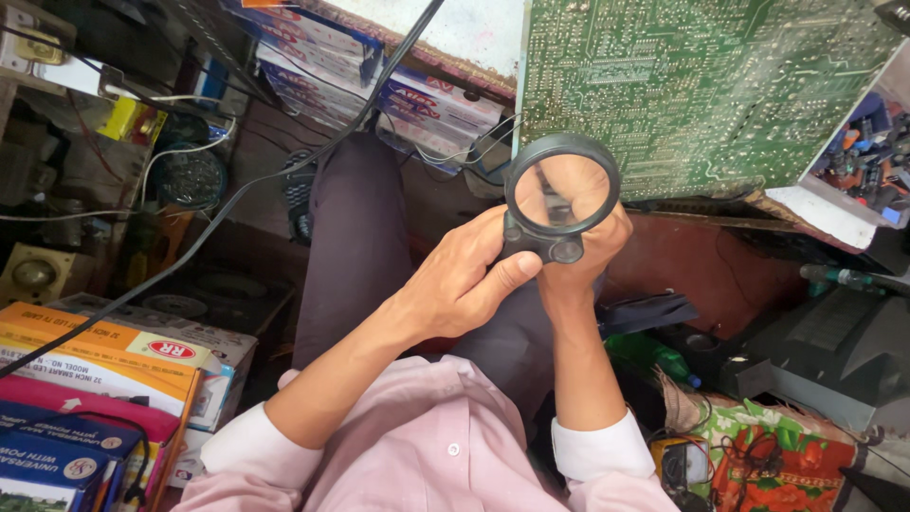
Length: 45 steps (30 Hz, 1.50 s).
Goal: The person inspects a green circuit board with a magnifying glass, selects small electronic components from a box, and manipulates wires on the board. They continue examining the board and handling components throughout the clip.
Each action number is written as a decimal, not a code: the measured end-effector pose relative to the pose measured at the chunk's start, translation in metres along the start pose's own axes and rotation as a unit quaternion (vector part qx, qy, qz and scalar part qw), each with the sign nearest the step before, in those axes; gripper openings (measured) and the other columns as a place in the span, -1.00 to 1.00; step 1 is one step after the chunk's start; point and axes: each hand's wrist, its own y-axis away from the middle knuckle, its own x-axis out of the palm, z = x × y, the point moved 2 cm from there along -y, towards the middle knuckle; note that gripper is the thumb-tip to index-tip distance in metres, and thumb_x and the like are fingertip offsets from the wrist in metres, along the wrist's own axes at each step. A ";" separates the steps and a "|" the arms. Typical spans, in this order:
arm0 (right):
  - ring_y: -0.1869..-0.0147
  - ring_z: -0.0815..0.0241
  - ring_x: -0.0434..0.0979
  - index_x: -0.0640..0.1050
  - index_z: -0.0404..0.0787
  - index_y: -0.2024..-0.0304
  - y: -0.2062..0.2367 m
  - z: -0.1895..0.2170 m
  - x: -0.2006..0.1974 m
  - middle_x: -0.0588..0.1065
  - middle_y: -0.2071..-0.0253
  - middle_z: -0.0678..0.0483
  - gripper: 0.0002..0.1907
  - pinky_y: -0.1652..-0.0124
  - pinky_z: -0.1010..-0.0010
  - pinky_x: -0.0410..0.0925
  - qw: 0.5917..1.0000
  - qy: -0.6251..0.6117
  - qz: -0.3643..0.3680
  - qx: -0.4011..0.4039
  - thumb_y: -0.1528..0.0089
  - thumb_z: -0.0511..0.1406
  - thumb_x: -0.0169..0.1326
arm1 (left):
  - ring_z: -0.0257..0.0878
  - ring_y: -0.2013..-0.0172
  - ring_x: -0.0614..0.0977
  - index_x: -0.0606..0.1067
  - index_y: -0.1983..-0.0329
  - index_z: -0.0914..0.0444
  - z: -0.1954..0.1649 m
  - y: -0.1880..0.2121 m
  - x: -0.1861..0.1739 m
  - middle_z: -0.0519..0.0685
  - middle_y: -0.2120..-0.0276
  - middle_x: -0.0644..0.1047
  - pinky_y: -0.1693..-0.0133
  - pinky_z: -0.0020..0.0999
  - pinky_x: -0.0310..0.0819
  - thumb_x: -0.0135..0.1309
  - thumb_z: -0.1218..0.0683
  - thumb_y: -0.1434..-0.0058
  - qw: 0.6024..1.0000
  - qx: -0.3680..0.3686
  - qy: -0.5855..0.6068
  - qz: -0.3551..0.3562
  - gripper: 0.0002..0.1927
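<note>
a large green circuit board (pixel 697 90) lies solder side up at the far right, tilted on a cluttered counter (pixel 692 261), untouched by either hand. stacked cardboard boxes (pixel 104 360) sit near left, and a black cable (pixel 237 190) crosses the left side. in the middle, over the lap, both hands are together on a round black magnifying glass (pixel 559 194): the left hand (pixel 464 275) grips its lower frame with thumb along the base, the right hand (pixel 578 256) closes on it from behind. the lens is raised just before the board's near edge, so inspection looks set up but hardly under way.
</note>
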 end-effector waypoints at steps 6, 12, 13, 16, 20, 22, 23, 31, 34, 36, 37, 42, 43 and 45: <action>0.05 0.10 0.69 0.63 -0.33 0.10 0.002 -0.004 0.001 0.63 0.14 -0.02 -0.79 0.01 0.37 0.49 1.000 0.001 0.001 -0.001 -0.22 -0.40 0.30 | 0.16 -0.20 0.56 0.43 -0.20 0.34 0.000 0.000 0.000 0.23 -0.17 0.50 -0.25 -0.12 0.42 -0.14 -0.04 -0.54 1.000 0.000 0.005 0.001 -0.61; 0.03 0.09 0.70 0.63 -0.32 0.09 0.002 -0.007 0.001 0.63 0.12 -0.02 -0.81 0.05 0.40 0.49 1.000 0.004 0.002 -0.013 -0.25 -0.39 0.28 | 0.17 -0.21 0.55 0.42 -0.20 0.34 0.001 -0.001 -0.001 0.23 -0.19 0.49 -0.26 -0.11 0.41 -0.13 -0.04 -0.54 1.000 0.004 0.005 0.000 -0.61; 0.03 0.09 0.70 0.63 -0.31 0.09 0.002 -0.007 0.002 0.63 0.13 -0.02 -0.81 0.04 0.39 0.49 1.000 0.004 0.002 -0.014 -0.24 -0.39 0.28 | 0.17 -0.21 0.55 0.42 -0.21 0.34 0.001 -0.001 -0.001 0.23 -0.19 0.49 -0.26 -0.11 0.41 -0.13 -0.04 -0.54 1.000 0.004 0.007 0.000 -0.61; 0.05 0.09 0.70 0.62 -0.31 0.10 0.001 -0.007 0.002 0.63 0.14 -0.01 -0.81 0.01 0.36 0.50 1.000 0.009 0.001 -0.018 -0.24 -0.39 0.28 | 0.17 -0.20 0.55 0.43 -0.20 0.34 0.001 -0.001 -0.001 0.23 -0.18 0.50 -0.25 -0.12 0.42 -0.13 -0.04 -0.53 1.000 -0.006 0.003 0.002 -0.61; 0.06 0.09 0.69 0.62 -0.30 0.10 -0.001 -0.004 0.002 0.63 0.14 -0.01 -0.81 0.03 0.36 0.49 1.000 0.017 0.003 -0.023 -0.24 -0.38 0.29 | 0.17 -0.21 0.55 0.42 -0.21 0.34 0.001 -0.001 -0.002 0.24 -0.19 0.49 -0.25 -0.11 0.41 -0.13 -0.04 -0.53 1.000 0.003 0.004 -0.003 -0.60; 0.07 0.09 0.69 0.62 -0.29 0.11 -0.001 -0.001 0.002 0.63 0.15 0.00 -0.81 0.04 0.36 0.49 1.000 0.021 0.004 -0.019 -0.24 -0.38 0.29 | 0.17 -0.21 0.55 0.42 -0.20 0.34 0.001 -0.001 -0.002 0.23 -0.18 0.50 -0.25 -0.11 0.41 -0.13 -0.04 -0.53 1.000 0.006 0.003 -0.003 -0.61; 0.09 0.10 0.69 0.63 -0.29 0.12 -0.001 0.000 0.003 0.63 0.16 0.00 -0.82 0.05 0.36 0.49 1.000 0.023 0.003 -0.016 -0.24 -0.38 0.30 | 0.17 -0.21 0.55 0.43 -0.20 0.34 0.001 -0.001 -0.002 0.23 -0.18 0.50 -0.25 -0.11 0.41 -0.13 -0.04 -0.53 1.000 0.007 0.002 -0.003 -0.61; 0.09 0.10 0.69 0.63 -0.29 0.14 -0.004 0.004 0.003 0.63 0.17 0.01 -0.83 0.06 0.36 0.49 0.999 0.037 0.007 -0.019 -0.24 -0.38 0.30 | 0.16 -0.19 0.56 0.43 -0.20 0.33 0.000 0.000 -0.004 0.22 -0.16 0.50 -0.24 -0.11 0.42 -0.13 -0.03 -0.54 1.000 0.005 0.008 -0.003 -0.62; 0.09 0.09 0.70 0.63 -0.29 0.14 -0.004 0.004 0.003 0.63 0.17 0.00 -0.83 0.06 0.36 0.49 0.999 0.039 0.010 -0.018 -0.23 -0.38 0.30 | 0.16 -0.18 0.56 0.43 -0.19 0.33 0.000 0.000 -0.004 0.22 -0.15 0.51 -0.23 -0.12 0.43 -0.13 -0.03 -0.53 1.000 0.003 0.009 -0.003 -0.62; 0.10 0.09 0.70 0.63 -0.29 0.15 -0.005 0.004 0.003 0.63 0.18 0.00 -0.83 0.07 0.35 0.48 0.999 0.047 0.013 -0.023 -0.23 -0.38 0.30 | 0.16 -0.18 0.56 0.42 -0.19 0.33 0.000 0.000 -0.004 0.22 -0.15 0.50 -0.23 -0.12 0.43 -0.13 -0.03 -0.53 1.000 0.006 0.008 -0.004 -0.63; 0.10 0.10 0.69 0.62 -0.29 0.15 -0.005 0.005 0.003 0.63 0.18 0.00 -0.83 0.07 0.36 0.48 0.999 0.038 0.011 -0.016 -0.23 -0.38 0.31 | 0.16 -0.18 0.56 0.42 -0.19 0.34 0.000 -0.001 -0.004 0.22 -0.16 0.50 -0.23 -0.12 0.43 -0.12 -0.03 -0.54 1.000 0.009 0.006 -0.006 -0.63; 0.11 0.12 0.68 0.61 -0.26 0.13 -0.007 0.011 0.004 0.61 0.13 0.00 -0.84 0.08 0.39 0.49 0.999 0.020 0.008 -0.028 -0.26 -0.41 0.31 | 0.17 -0.14 0.57 0.42 -0.17 0.33 -0.001 -0.002 -0.005 0.21 -0.12 0.51 -0.20 -0.12 0.44 -0.12 -0.03 -0.53 1.000 0.007 0.001 -0.008 -0.63; 0.09 0.11 0.67 0.60 -0.26 0.12 -0.007 0.012 0.004 0.61 0.12 -0.01 -0.83 0.10 0.40 0.48 1.000 0.016 0.004 -0.025 -0.26 -0.42 0.31 | 0.17 -0.14 0.57 0.42 -0.18 0.33 -0.001 -0.002 -0.005 0.21 -0.12 0.51 -0.20 -0.11 0.44 -0.12 -0.03 -0.53 1.000 0.010 0.001 -0.007 -0.63; 0.07 0.08 0.66 0.60 -0.25 0.11 -0.007 0.015 0.005 0.60 0.09 -0.04 -0.82 0.13 0.41 0.48 1.000 0.007 -0.002 -0.021 -0.26 -0.43 0.30 | 0.16 -0.13 0.57 0.42 -0.17 0.33 -0.002 -0.002 -0.006 0.21 -0.11 0.51 -0.19 -0.11 0.45 -0.12 -0.03 -0.53 1.000 0.008 0.001 -0.006 -0.64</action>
